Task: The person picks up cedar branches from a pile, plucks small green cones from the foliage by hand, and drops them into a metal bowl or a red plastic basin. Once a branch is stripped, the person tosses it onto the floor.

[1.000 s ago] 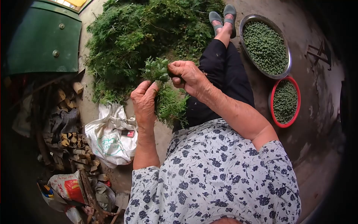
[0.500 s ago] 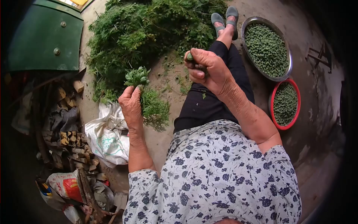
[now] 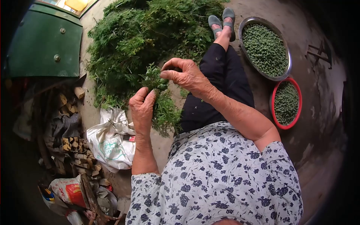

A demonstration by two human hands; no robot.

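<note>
My left hand [image 3: 142,107] pinches the stem of a leafy conifer sprig [image 3: 165,112] between thumb and fingers. Small green cones [image 3: 161,84] cluster on the sprig just above those fingertips. At the top of the cluster is my right hand [image 3: 189,77], its thumb and forefinger curled toward each other by the greenery. Its other fingers are folded beneath and hidden, so what lies in them cannot be made out. Both hands are above the floor, left of the outstretched legs [image 3: 221,78] in dark trousers.
A big heap of cut conifer branches [image 3: 142,41] covers the floor ahead. At right stand a steel basin [image 3: 288,73] and a red-rimmed basket [image 3: 299,107], both full of green cones. A white sack [image 3: 108,146] and split firewood [image 3: 80,157] lie at left, below a green panel [image 3: 45,45].
My right hand has moved left and slightly down to the sprig; the green cone at its fingertips no longer shows. My left hand has shifted a little right with the sprig.
</note>
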